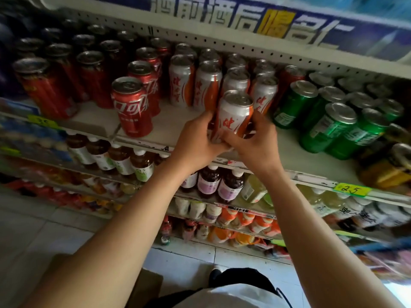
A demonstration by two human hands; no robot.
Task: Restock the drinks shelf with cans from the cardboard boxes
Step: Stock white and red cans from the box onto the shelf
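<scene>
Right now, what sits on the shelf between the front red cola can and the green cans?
In the head view, the white-and-orange cans fill that stretch between the red cola can and green cans; both hands, left hand and right hand, hold the frontmost white-and-orange can.

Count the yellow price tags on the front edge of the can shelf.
2. One yellow price tag sits at the left, below the red cans; another, marked 2.5, at the right, below the green cans. The arms may hide more.

Bottled drinks [209, 181] below, yellow price tag [352, 189]
</scene>
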